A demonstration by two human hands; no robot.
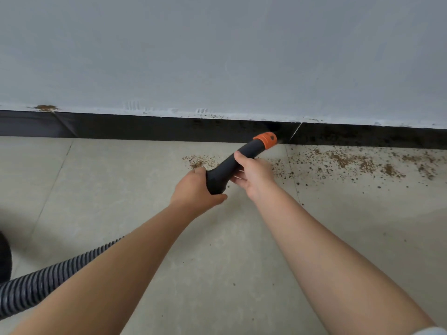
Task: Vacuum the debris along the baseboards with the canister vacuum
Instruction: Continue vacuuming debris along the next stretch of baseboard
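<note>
No text, label, brand, number or sign could be read anywhere in the frame.
</note>
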